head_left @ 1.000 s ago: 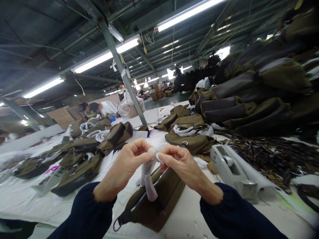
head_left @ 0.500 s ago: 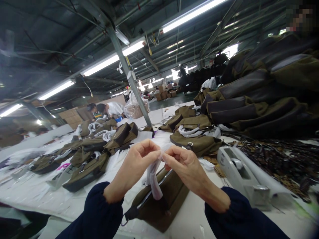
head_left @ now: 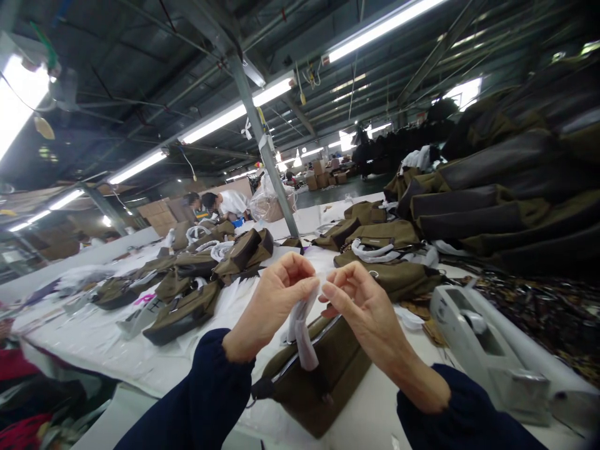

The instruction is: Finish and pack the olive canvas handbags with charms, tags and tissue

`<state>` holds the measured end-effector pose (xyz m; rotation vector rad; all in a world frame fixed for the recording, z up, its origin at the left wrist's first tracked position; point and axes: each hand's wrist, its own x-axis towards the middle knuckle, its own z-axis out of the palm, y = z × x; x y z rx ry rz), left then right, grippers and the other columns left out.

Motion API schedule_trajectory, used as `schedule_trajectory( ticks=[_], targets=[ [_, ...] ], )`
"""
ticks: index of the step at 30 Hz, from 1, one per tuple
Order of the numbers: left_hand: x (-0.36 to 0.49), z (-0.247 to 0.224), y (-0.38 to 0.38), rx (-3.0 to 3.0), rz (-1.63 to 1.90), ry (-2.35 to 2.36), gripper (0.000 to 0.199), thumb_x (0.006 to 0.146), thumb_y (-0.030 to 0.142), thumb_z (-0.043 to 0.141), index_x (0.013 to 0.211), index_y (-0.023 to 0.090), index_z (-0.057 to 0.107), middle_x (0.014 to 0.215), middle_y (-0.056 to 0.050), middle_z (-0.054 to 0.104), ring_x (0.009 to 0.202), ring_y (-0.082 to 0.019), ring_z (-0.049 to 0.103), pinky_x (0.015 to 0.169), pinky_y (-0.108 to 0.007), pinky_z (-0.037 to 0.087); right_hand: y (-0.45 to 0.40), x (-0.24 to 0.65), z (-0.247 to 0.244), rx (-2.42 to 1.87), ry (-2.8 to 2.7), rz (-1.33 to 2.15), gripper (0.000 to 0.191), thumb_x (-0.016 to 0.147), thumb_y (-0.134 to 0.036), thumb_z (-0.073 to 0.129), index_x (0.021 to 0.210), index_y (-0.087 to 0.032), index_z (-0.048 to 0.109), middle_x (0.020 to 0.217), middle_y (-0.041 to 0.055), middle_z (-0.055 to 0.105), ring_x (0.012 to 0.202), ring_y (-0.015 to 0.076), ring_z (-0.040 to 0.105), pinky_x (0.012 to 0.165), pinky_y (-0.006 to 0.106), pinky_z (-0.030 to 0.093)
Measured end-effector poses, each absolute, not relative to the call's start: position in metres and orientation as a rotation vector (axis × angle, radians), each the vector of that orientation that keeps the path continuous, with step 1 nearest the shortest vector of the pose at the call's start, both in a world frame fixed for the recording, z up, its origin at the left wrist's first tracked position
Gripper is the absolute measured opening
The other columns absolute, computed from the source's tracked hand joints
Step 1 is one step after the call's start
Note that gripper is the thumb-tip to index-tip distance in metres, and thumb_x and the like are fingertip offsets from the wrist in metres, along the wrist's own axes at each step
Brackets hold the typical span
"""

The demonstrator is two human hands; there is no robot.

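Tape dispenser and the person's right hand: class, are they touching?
Apart. The head view shows it plainly: the white tabletop is visible in the gap between the right hand and the tape dispenser.

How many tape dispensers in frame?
1: the pale tape dispenser on the white table, right of the right hand and the olive bag. Others could be hidden behind the bag pile.
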<state>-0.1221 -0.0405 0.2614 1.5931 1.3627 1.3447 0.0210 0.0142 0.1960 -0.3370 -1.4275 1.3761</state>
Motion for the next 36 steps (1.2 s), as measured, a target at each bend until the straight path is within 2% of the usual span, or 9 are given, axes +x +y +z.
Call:
schedule_trajectory(
  ticks=[5, 10, 14, 17, 23, 28, 31, 33, 36],
  targets=[
    [-0.124, 0.262, -0.04, 1.603, 1.424, 1.313, 0.012, 0.084, 0.019, 0.065, 0.085, 0.019, 0.054, 0.083, 0.004, 0.057, 0.073, -0.009, 0.052, 0.069, -0.021, 0.043, 0.017, 0.013, 0.192, -0.345, -1.437, 1.392, 0.025, 0.089, -0.043, 0.063, 0.083, -0.019, 0.058, 0.087, 0.0005, 0.052, 0.08, 0.0148, 0.055, 0.069, 0.029, 0.061],
    [-0.128, 0.267, -0.038, 1.611, 1.417, 1.328, 0.013, 0.084, 0.022, 0.065, 0.084, 0.019, 0.052, 0.082, 0.004, 0.057, 0.071, -0.009, 0.051, 0.068, -0.022, 0.042, 0.023, 0.009, 0.19, -0.295, -1.372, 1.437, 0.024, 0.087, -0.041, 0.066, 0.08, -0.018, 0.061, 0.083, -0.0001, 0.056, 0.081, 0.015, 0.057, 0.08, 0.032, 0.057],
    [-0.129, 0.269, -0.037, 1.836, 1.204, 1.583, 0.019, 0.087, 0.034, 0.062, 0.08, 0.018, 0.056, 0.069, 0.005, 0.052, 0.063, -0.01, 0.047, 0.058, -0.022, 0.037, 0.022, 0.007, 0.194, -0.292, -1.392, 1.382, 0.024, 0.088, -0.038, 0.065, 0.077, -0.017, 0.062, 0.081, 0.0002, 0.056, 0.08, 0.0144, 0.056, 0.078, 0.029, 0.053],
    [-0.13, 0.269, -0.036, 2.014, 1.101, 1.696, 0.026, 0.091, 0.035, 0.058, 0.072, 0.017, 0.056, 0.064, 0.005, 0.048, 0.061, -0.01, 0.043, 0.056, -0.023, 0.032, 0.021, 0.004, 0.194, -0.269, -1.386, 1.391, 0.023, 0.088, -0.038, 0.065, 0.077, -0.017, 0.063, 0.084, 0.0007, 0.056, 0.081, 0.0145, 0.056, 0.079, 0.029, 0.053],
    [-0.137, 0.278, -0.036, 1.921, 1.251, 1.678, 0.03, 0.091, 0.035, 0.057, 0.068, 0.018, 0.052, 0.059, 0.005, 0.047, 0.055, -0.009, 0.041, 0.053, -0.023, 0.031, 0.023, -0.001, 0.176, -0.351, -1.373, 1.332, 0.025, 0.087, -0.037, 0.064, 0.071, -0.018, 0.06, 0.094, 0.0027, 0.051, 0.088, 0.0165, 0.053, 0.074, 0.028, 0.057],
    [-0.139, 0.289, -0.037, 1.973, 1.229, 1.674, 0.031, 0.091, 0.037, 0.058, 0.068, 0.017, 0.055, 0.061, 0.004, 0.05, 0.054, -0.009, 0.042, 0.052, -0.024, 0.031, 0.024, 0.008, 0.174, -0.545, -1.664, 0.993, 0.015, 0.087, -0.032, 0.064, 0.08, -0.02, 0.058, 0.091, 0.0021, 0.053, 0.08, 0.015, 0.053, 0.061, 0.024, 0.046],
    [-0.131, 0.292, -0.039, 2.0, 1.214, 1.68, 0.03, 0.09, 0.036, 0.061, 0.067, 0.017, 0.055, 0.06, 0.005, 0.048, 0.054, -0.009, 0.04, 0.053, -0.023, 0.031, 0.023, 0.013, 0.191, -0.707, -1.807, 0.695, 0.025, 0.083, -0.04, 0.07, 0.079, -0.021, 0.053, 0.073, -0.002, 0.053, 0.062, 0.0129, 0.048, 0.056, 0.026, 0.035],
    [-0.126, 0.292, -0.041, 2.01, 1.185, 1.638, 0.029, 0.089, 0.035, 0.061, 0.068, 0.016, 0.056, 0.06, 0.005, 0.047, 0.056, -0.009, 0.041, 0.053, -0.023, 0.031, 0.022, 0.013, 0.203, -0.766, -1.909, 0.53, 0.031, 0.087, -0.046, 0.064, 0.073, -0.021, 0.051, 0.06, -0.003, 0.05, 0.054, 0.0127, 0.043, 0.054, 0.028, 0.027],
    [-0.123, 0.288, -0.043, 2.025, 1.142, 1.58, 0.027, 0.09, 0.038, 0.059, 0.073, 0.017, 0.06, 0.065, 0.003, 0.054, 0.06, -0.011, 0.046, 0.057, -0.023, 0.036, 0.021, 0.012, 0.21, -0.788, -2.002, 0.416, 0.03, 0.094, -0.037, 0.051, 0.069, -0.021, 0.053, 0.059, -0.0005, 0.052, 0.052, 0.0133, 0.042, 0.054, 0.03, 0.021]
  ],
)
